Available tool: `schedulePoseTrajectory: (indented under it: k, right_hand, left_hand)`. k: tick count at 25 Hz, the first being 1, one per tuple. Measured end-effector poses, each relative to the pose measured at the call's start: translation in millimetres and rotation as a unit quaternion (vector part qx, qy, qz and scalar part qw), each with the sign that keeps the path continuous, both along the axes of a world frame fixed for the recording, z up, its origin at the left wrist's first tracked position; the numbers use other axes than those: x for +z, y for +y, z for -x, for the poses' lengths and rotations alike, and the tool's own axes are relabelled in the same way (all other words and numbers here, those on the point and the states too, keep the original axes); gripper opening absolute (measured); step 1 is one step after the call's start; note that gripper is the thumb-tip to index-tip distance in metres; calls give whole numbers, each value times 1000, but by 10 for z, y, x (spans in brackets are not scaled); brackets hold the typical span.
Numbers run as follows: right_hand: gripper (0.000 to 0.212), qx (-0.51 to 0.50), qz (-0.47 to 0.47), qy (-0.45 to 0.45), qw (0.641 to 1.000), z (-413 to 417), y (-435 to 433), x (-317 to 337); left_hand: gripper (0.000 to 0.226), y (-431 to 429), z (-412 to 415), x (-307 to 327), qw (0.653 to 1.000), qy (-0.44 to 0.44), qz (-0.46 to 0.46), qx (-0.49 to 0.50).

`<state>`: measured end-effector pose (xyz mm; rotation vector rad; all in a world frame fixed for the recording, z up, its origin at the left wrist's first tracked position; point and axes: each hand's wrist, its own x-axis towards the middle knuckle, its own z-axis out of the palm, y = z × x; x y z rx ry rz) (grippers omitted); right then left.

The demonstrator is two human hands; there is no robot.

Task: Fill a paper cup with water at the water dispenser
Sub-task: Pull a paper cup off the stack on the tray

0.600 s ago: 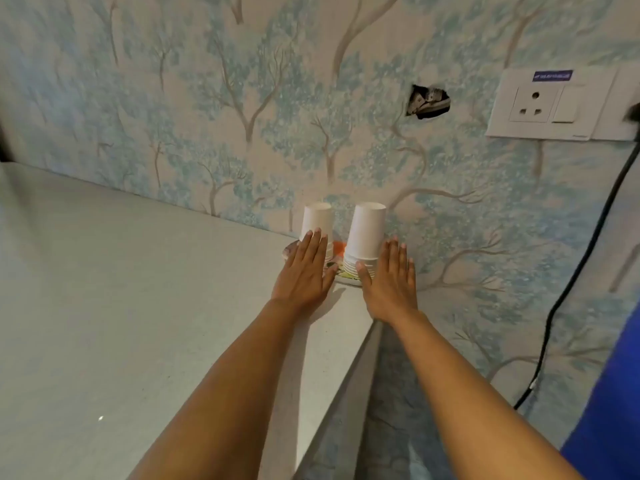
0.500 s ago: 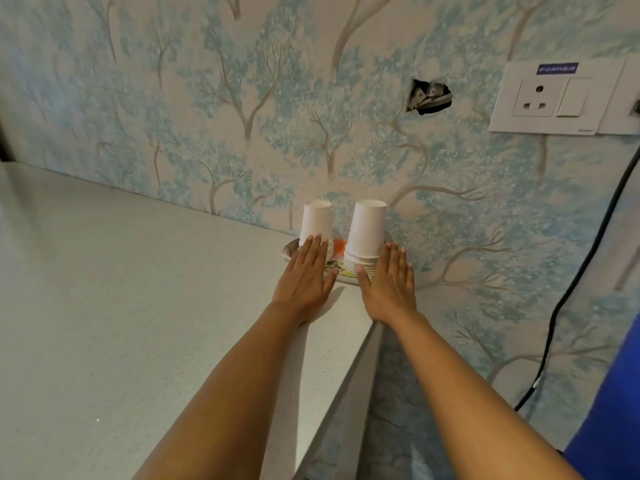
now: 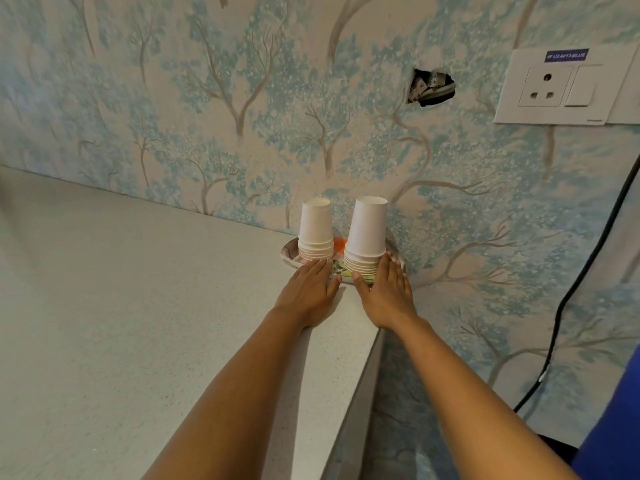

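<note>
1. Two stacks of upturned white paper cups stand on a patterned plate [image 3: 290, 251] at the far corner of the bench [image 3: 138, 306], against the tree-print wallpaper [image 3: 242, 98]
2. Taller stack [image 3: 366, 233] sits on the plate's right half, shorter stack [image 3: 314, 230] on its left half; a gap between them, orange patch of plate visible in the gap
3. Left hand [image 3: 308, 292]: flat, palm down, fingers straight and together, tips over the plate's near rim just below the shorter stack; contact with the cups – cannot tell
4. Right hand [image 3: 384, 296]: flat, palm down, fingers extended, fingertips right beside the rims at the base of the taller stack, thumb angled in toward the plate's front edge; holds nothing
5. Neither hand is closed on a cup; both forearms reach in from the near side toward the plate
6. Right hand lies at the bench's right edge, close to the plate
7. On the wall up and right of the plate: a ragged hole [image 3: 431, 86], further right a white socket and switch panel [image 3: 557, 88] with a small blue label
8. A black cable [image 3: 588, 265] runs down the wall well to the right of the plate
9. Blue fabric [image 3: 613, 427] at the lower right corner, what it belongs to cannot be told
</note>
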<state>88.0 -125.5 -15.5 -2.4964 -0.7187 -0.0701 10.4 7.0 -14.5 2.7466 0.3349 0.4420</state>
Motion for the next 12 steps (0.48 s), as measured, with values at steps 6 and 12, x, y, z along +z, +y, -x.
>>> schedulePoseTrajectory:
  k: [6,12]
  right_hand:
    - [77,-1,-32,-19,999,28,-10,-7]
    - [77,-52,-177,-90,979,11,34,150]
  left_hand:
    - [41,9,-87,10,994,-102,33,4]
    - [59,-9,-294,116,983,-144,111,-17]
